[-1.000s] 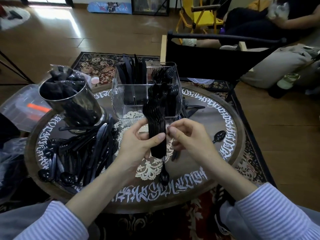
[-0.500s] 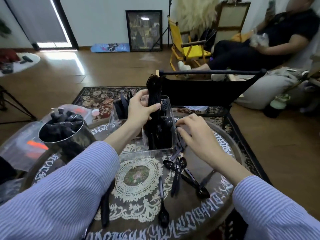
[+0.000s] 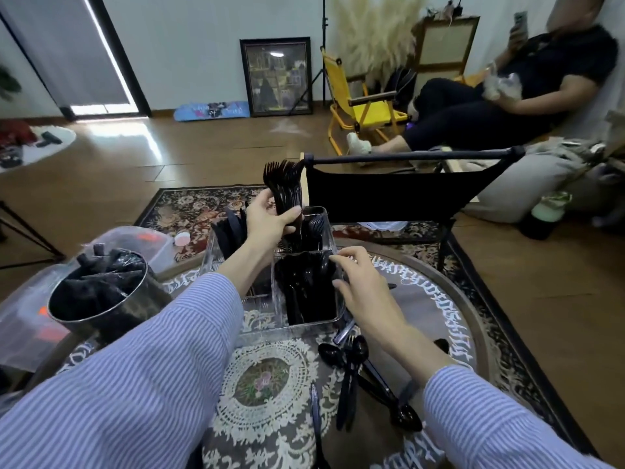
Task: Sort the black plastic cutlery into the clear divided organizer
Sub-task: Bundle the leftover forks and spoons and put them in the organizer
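I see left hand (image 3: 270,221) clamped round a fork bundle (image 3: 285,187), tines up, over the organizer (image 3: 270,319). Right hand (image 3: 362,286) fingers relaxed, touching its right wall.

Glossy black plastic is seen in the forks (image 3: 284,184) and in the loose spoons (image 3: 351,360). The organizer (image 3: 306,328) is made of clear, smooth plastic. Polished, reflective metal is shown by the round container (image 3: 135,299). The sleeves (image 3: 135,384) are of matt striped cloth. The table (image 3: 439,299) is covered with patterned cloth.
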